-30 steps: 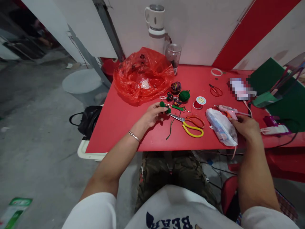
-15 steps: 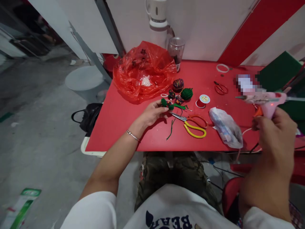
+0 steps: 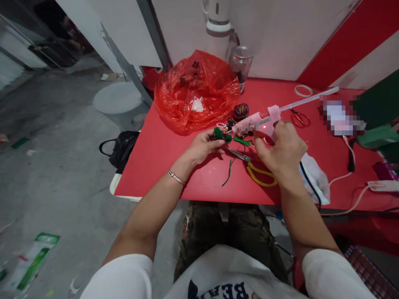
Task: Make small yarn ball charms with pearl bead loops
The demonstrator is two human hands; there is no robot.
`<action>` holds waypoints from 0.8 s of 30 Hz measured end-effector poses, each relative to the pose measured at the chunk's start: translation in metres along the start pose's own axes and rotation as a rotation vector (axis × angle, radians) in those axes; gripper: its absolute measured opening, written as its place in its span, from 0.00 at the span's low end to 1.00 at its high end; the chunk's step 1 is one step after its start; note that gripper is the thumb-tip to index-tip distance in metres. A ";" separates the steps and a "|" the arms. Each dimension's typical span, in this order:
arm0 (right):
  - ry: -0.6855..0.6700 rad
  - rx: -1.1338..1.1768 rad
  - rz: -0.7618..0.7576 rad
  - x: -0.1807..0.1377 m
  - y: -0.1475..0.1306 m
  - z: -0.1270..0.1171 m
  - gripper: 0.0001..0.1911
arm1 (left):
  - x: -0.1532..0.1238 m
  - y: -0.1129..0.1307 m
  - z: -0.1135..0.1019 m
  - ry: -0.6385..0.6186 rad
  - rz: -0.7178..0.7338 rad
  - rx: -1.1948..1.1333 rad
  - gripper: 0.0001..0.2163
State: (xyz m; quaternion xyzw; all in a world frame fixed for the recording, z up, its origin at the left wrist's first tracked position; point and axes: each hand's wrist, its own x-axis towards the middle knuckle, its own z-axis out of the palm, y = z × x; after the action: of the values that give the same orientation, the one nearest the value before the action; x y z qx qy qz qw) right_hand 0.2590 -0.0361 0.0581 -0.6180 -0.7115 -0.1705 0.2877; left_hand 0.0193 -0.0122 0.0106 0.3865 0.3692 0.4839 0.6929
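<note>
My left hand point(image 3: 204, 147) pinches a small green yarn piece point(image 3: 222, 134) above the red table. In my right hand point(image 3: 282, 147) is a pink glue gun point(image 3: 258, 121), a clear glue stick poking out of its back and a small orange light on its side. Its nozzle points left and is at the green piece; whether they touch I cannot tell. Just below lie scissors point(image 3: 261, 174) with yellow and orange handles, partly hidden by my right hand. A green-handled crochet hook point(image 3: 241, 141) lies beside the green piece. A multicoloured yarn ball point(image 3: 241, 111) sits behind the gun.
An open red plastic bag point(image 3: 187, 120) with white beads point(image 3: 197, 104) fills the table's back left. A clear cup point(image 3: 241, 62) stands behind it. At right are small red-handled snips point(image 3: 299, 118), a plastic-wrapped packet point(image 3: 316, 178) and a white cable point(image 3: 349, 207).
My right hand has brought the glue gun from the far right, leftward to the green piece. My left hand keeps its pinch. The view has shifted slightly to the left.
</note>
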 end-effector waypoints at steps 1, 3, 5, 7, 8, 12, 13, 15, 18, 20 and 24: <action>-0.009 -0.010 -0.005 0.000 0.000 0.005 0.22 | 0.001 0.000 -0.001 0.014 0.007 0.009 0.22; -0.039 -0.018 -0.006 -0.001 0.001 0.012 0.22 | 0.002 -0.002 -0.001 0.042 0.020 0.028 0.21; -0.073 -0.018 0.002 -0.003 0.001 0.015 0.22 | 0.003 -0.004 -0.001 0.075 0.031 0.045 0.21; -0.104 -0.010 0.005 -0.005 0.001 0.016 0.21 | 0.003 -0.006 0.000 0.100 0.039 0.058 0.23; -0.116 -0.005 0.003 -0.006 0.002 0.016 0.21 | 0.003 -0.006 0.001 0.104 0.040 0.064 0.23; -0.126 0.011 -0.002 -0.009 0.003 0.018 0.21 | 0.002 -0.008 0.002 0.082 0.045 0.083 0.22; -0.120 0.012 0.001 -0.010 0.003 0.019 0.22 | 0.002 -0.008 0.002 0.078 0.048 0.083 0.22; -0.106 0.009 0.006 -0.010 0.003 0.020 0.22 | 0.003 -0.007 0.001 0.073 0.052 0.073 0.23; -0.085 -0.002 -0.004 -0.010 0.005 0.021 0.21 | 0.003 -0.005 0.000 0.063 0.039 0.062 0.25; -0.062 -0.011 -0.009 -0.010 0.007 0.023 0.21 | 0.002 -0.004 0.000 0.056 0.020 0.063 0.26; -0.040 -0.020 -0.008 -0.011 0.011 0.026 0.21 | 0.001 -0.003 0.001 0.051 0.001 0.069 0.26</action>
State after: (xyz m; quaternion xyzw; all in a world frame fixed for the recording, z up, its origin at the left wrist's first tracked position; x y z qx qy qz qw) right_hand 0.2652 -0.0276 0.0302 -0.6213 -0.7178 -0.1664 0.2667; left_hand 0.0211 -0.0118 0.0082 0.3981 0.4030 0.4808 0.6693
